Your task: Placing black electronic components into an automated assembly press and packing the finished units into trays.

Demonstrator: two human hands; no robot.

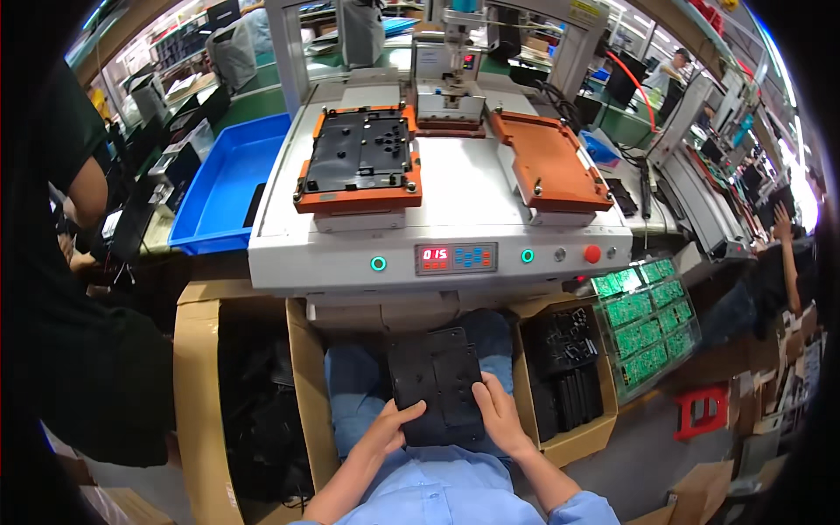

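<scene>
Seated before a white fixture machine (437,210), a worker holds a black plastic panel (437,381) over the lap, left hand (394,424) and right hand (499,411) each closed on its near edge, a level, two-sided grip likely steadiest.

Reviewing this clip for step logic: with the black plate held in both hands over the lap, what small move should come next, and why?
Probably lift the black plate toward the empty orange fixture on the machine. The left hand and right hand grip its lower edge, and the other orange fixture already carries a similar black plate.
</scene>
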